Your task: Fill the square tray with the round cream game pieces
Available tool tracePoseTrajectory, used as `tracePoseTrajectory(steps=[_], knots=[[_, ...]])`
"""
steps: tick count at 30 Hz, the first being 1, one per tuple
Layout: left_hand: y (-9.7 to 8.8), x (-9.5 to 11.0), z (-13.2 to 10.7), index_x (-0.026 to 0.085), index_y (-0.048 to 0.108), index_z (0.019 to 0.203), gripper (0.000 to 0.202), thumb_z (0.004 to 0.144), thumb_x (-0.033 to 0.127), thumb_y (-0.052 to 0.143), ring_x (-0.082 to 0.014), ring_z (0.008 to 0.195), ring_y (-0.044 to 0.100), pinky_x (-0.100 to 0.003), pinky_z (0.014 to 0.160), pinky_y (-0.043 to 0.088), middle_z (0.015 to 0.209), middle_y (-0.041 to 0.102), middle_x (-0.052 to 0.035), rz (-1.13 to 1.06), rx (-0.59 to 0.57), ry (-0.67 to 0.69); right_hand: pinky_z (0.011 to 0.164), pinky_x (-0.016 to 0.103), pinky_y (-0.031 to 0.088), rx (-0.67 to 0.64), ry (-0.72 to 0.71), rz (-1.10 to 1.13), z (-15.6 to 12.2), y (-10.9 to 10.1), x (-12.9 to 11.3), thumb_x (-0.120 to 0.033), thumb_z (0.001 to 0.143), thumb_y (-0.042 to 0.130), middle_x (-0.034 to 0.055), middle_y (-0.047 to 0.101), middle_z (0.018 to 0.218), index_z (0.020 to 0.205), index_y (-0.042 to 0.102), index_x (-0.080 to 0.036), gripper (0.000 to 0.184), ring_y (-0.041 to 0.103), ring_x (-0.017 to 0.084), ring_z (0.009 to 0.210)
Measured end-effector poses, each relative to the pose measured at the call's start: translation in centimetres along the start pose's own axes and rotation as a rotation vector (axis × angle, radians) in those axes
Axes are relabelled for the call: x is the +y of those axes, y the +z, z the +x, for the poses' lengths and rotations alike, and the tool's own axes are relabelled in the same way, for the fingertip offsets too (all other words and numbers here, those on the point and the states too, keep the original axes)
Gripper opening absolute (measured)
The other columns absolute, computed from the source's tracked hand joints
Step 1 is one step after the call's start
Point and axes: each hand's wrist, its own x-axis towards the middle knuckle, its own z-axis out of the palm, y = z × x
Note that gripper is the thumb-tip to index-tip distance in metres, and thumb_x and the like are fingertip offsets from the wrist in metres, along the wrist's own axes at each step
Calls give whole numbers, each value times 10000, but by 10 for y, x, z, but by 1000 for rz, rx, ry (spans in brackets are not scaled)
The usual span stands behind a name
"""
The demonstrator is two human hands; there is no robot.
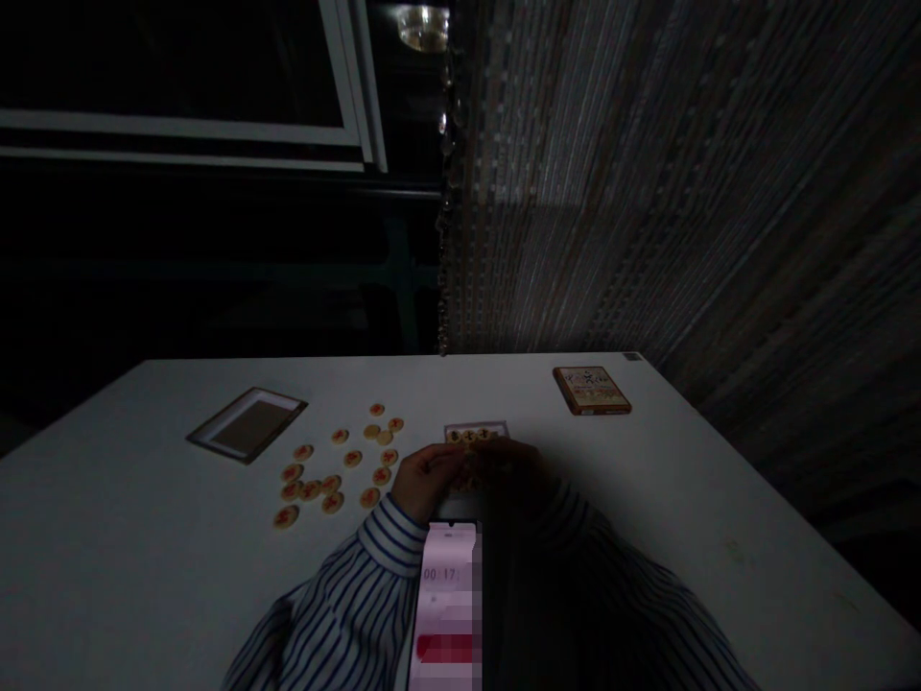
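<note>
My left hand (426,480) and my right hand (522,468) meet over a small pale tray (505,426) that holds rows of round Chinese chess pieces (469,436) with dark characters. Left fingers are pinched together. The right hand lies in deep shadow with its fingers curled in toward the left. What is between the fingertips is too dark to make out. Loose chess pieces (352,459) with red characters lie scattered left of my left hand, and a couple show blank faces.
An open box part (248,422) lies at the left on the white table (144,518). A closed, printed box (594,389) lies at the back right. Near my chest, a phone (447,605) displays a timer. A string curtain (547,192) hangs behind the table.
</note>
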Motion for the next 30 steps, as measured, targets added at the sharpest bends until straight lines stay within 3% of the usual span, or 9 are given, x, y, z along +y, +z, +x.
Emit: tracePoseTrajectory(steps=[8,14,18,23,30], knots=[[-2,-2,0,102,625,753,291,538,292,670,-146,649,601,-238,621,473,712,664,-73,17,-18,37,637,275,473,-4,-262,-242,5,-5,-9,-283,714,495,65,639,773,827,605,-183,186,576,159,714],[-1,-4,0,111,618,717,291,503,297,684,-143,630,601,-238,606,476,675,663,-59,25,-7,37,654,289,467,-58,-350,-302,7,-3,-11,-271,742,464,83,638,789,843,597,-170,194,572,166,726],[0,-3,0,117,614,693,289,488,307,687,-140,595,599,-235,577,479,641,660,-49,49,18,23,690,285,458,-111,-301,-277,7,-3,-12,-282,764,433,71,634,812,848,600,-203,203,566,156,752],[-1,-2,-1,108,625,748,294,532,302,667,-148,649,604,-240,616,478,705,667,-70,54,-22,42,692,309,452,-80,-237,-243,5,-2,-2,-316,741,463,79,629,817,851,597,-197,210,560,174,770],[-3,-2,0,107,634,796,286,577,292,639,-162,729,603,-255,690,472,787,668,-76,30,-38,48,716,312,425,-131,-244,-334,6,-4,2,-317,767,421,68,627,845,890,590,-192,244,552,171,767]])
